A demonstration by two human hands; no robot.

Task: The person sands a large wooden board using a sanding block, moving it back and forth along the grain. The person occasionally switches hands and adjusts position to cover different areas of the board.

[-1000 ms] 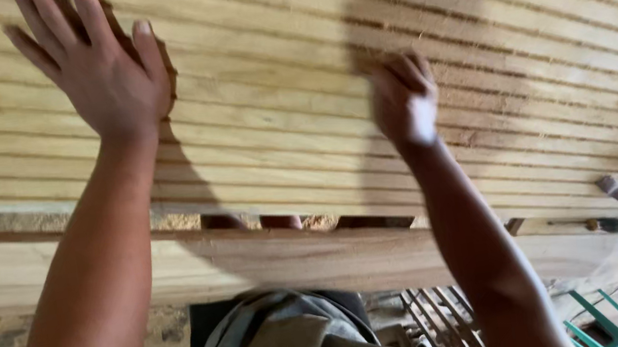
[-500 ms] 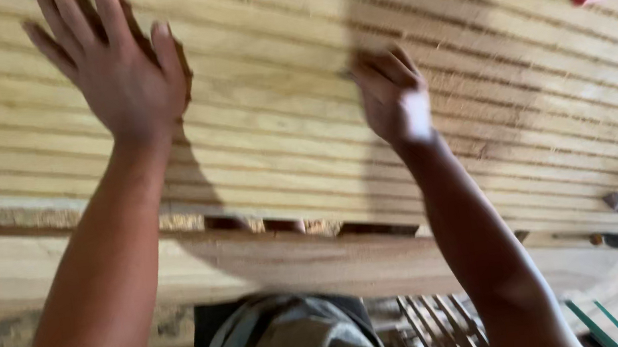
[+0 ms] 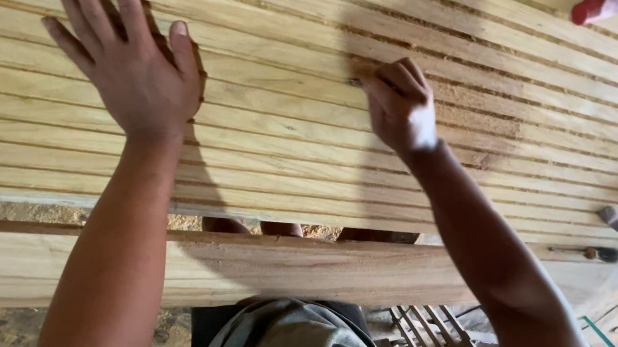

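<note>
Both my hands press on the slatted wooden panel [image 3: 301, 118]: left hand [image 3: 138, 76] flat at 11 o'clock, fingers spread wide; right hand [image 3: 396, 105] at centre, fingers curled tight around something too small to identify.

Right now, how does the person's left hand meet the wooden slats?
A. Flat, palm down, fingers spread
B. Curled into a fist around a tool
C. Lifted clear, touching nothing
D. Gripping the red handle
A: the left hand lies flat with fingers spread on the wooden slats, while the right hand is the curled one.
</note>
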